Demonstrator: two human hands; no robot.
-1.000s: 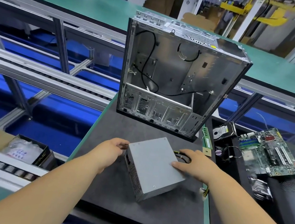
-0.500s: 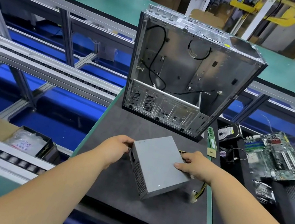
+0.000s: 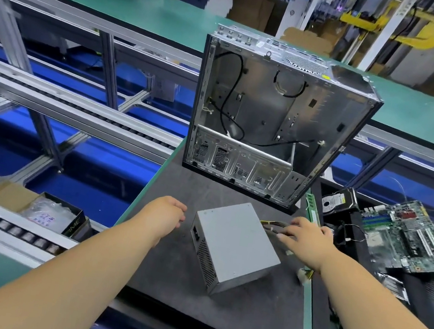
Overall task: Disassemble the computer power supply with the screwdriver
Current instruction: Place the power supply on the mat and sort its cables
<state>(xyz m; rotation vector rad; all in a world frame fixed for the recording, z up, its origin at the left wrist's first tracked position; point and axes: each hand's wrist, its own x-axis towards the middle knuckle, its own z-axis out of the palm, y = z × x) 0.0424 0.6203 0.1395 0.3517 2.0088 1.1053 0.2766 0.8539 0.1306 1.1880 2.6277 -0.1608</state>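
The grey metal power supply [image 3: 236,245] lies flat on the dark mat [image 3: 171,277], its vented side facing me. My left hand [image 3: 166,213] hovers just left of it, apart from the box, fingers curled with nothing in them. My right hand [image 3: 305,238] rests past the box's far right corner, fingers spread over the yellow and black cable bundle [image 3: 271,225] that leaves the supply. Whether the fingers grip the cables I cannot tell. No screwdriver is in view.
An emptied computer case [image 3: 271,121] stands upright at the mat's far edge. A RAM stick [image 3: 311,209], a hard drive [image 3: 337,203] and a motherboard [image 3: 410,239] lie to the right. Roller conveyor rails [image 3: 61,106] and a box of parts [image 3: 57,216] are at left.
Both hands have come off the power supply. The left drew back to the left; the right slid off the top to the cables behind it. The box now rests on the mat.
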